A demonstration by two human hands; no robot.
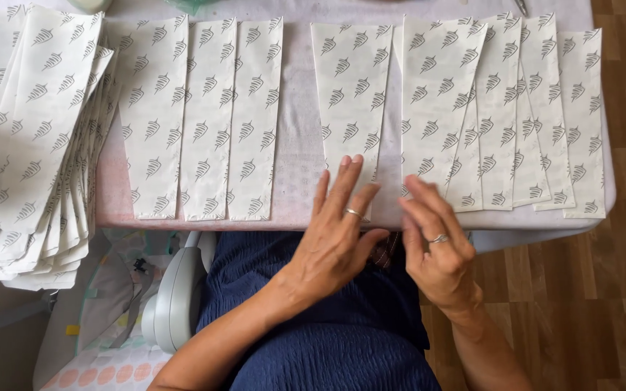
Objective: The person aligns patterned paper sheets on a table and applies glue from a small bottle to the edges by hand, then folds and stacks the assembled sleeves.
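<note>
My left hand point(338, 232) lay flat and open, fingertips pinning the lone patterned paper bag point(351, 98) at the table's point(295, 145) near edge, while my right hand point(436, 242), fingers loosely curled and empty, touched the overlapped row of bags point(501, 108) beside it.

The big bag stack point(30, 145) at the desk's left edge runs out of frame, the left hand point(338, 232) covers the lone bag's point(351, 87) near end, and a metal tool point(520, 6) at the far right corner is cut off.
</note>
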